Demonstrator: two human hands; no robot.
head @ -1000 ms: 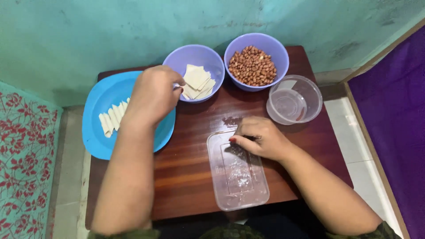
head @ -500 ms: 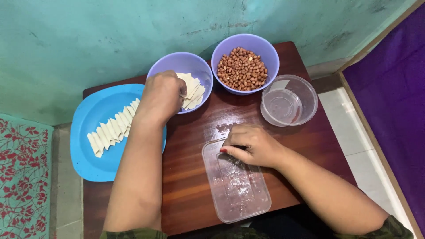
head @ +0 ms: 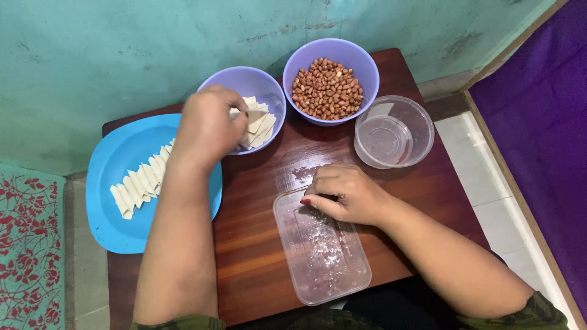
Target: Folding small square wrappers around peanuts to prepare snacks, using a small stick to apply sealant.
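My left hand (head: 208,125) reaches into a purple bowl (head: 244,82) of pale square wrapper sheets (head: 258,122), its fingers closed on one sheet. My right hand (head: 345,194) rests with curled fingers on the far end of a clear rectangular plastic lid (head: 321,250) dusted with flour, in the middle of the dark wooden table (head: 257,244). A second purple bowl (head: 364,64) holds peanuts (head: 327,88).
A blue plate (head: 116,177) at the left carries a row of several rolled pale wrappers (head: 140,183). A clear round container (head: 394,131) with a little water stands at the right. A teal wall lies behind the table; a patterned mat is at the far left.
My left hand has stayed over the wrapper bowl and drawn slightly toward the plate side. My right hand keeps its place on the clear lid. The camera view has shifted.
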